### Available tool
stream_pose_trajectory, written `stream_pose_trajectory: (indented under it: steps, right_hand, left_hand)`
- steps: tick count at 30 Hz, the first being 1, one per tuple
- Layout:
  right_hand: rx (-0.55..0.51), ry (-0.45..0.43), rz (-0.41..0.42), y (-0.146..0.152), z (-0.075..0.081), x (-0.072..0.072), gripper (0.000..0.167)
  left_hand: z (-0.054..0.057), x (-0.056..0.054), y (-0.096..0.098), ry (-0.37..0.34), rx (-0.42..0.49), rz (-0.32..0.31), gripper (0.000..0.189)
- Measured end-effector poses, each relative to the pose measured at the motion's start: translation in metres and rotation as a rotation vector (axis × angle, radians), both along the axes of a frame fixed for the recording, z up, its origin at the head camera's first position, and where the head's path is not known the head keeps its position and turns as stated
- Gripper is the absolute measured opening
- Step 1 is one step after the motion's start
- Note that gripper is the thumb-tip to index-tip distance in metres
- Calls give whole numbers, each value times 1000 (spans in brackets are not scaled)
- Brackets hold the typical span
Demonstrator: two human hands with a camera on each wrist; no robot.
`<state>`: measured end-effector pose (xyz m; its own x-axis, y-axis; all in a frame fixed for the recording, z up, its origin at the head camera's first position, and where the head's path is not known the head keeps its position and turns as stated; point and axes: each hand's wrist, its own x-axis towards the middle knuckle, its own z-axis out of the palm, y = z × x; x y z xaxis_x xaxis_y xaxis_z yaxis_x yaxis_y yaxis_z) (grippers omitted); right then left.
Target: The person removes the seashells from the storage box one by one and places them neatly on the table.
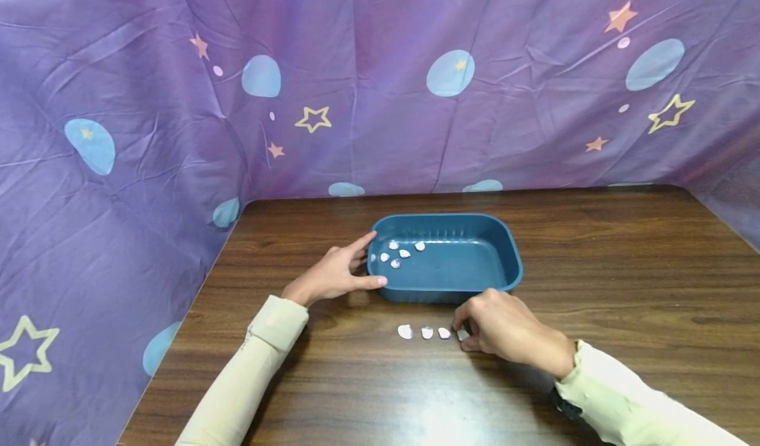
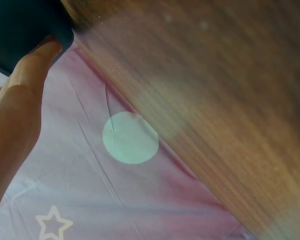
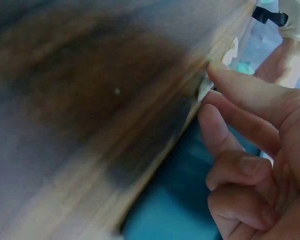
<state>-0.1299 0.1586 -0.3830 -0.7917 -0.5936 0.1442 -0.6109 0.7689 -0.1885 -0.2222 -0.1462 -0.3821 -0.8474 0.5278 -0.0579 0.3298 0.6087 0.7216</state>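
Observation:
My right hand (image 1: 505, 327) pinches a small, pale, shell-like piece (image 1: 463, 334) between thumb and index finger, low over the table. In the right wrist view, the piece (image 3: 204, 89) shows between those fingertips, with the other fingers curled below. Three similar white pieces (image 1: 427, 332) lie in a row to the left of this hand. Behind the row stands a blue plastic tub (image 1: 442, 296), with several more white pieces (image 1: 404, 253) on its floor at the left end. My left hand (image 1: 335, 271) spreads around that end, thumb on the front rim, index finger at the left rim.
The brown wooden table (image 1: 605, 268) carries everything, with glare near its front. A purple cloth (image 1: 380, 103) with stars and blue spots hangs behind it and along its left side. A black band (image 1: 564, 403) is on the right wrist.

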Motion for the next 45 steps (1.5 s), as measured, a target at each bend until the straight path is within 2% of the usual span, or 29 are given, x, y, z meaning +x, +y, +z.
stream_pose_trajectory:
  steps: [4, 7, 10, 13, 16, 20, 22, 25, 29, 36, 45]
  right_hand:
    - [-9, 3, 39, -1, 14, -2, 23]
    - [-4, 22, 74, -3, 36, -9, 22]
    - [-8, 31, 108, -8, 65, -23, 21]
    - [-23, 27, 144, -15, 93, -43, 20]
    - [-39, 37, 190, -25, 116, -69, 18]
    - [-61, 9, 225, -40, 132, -107, 15]
    - [-78, -40, 232, -47, 130, -124, 13]
    - [-88, -123, 241, -57, 117, -145, 11]
    - [-44, -182, 245, -66, 95, -163, 10]
    - [136, -159, 250, -78, 65, -177, 13]
    - [340, -134, 192, -79, 46, -180, 17]
  left_hand:
    - [0, 0, -1, 8, -15, -1, 99]
    - [0, 1, -2, 6, -17, 3, 99]
    - [-1, 2, -2, 2, -16, 6, 99]
    - [-1, 2, -3, -1, -10, 4, 99]
    - [0, 1, -5, -3, -2, 5, 99]
    - [3, -1, -7, 12, 7, 7, 99]
    - [3, -2, -8, 11, 17, 5, 99]
    - [3, -2, -8, -3, 18, 5, 100]
    - [4, 0, -6, -21, 4, 5, 99]
    - [4, 0, -3, -9, -15, 0, 98]
    - [3, -1, -2, 5, -21, -16, 98]
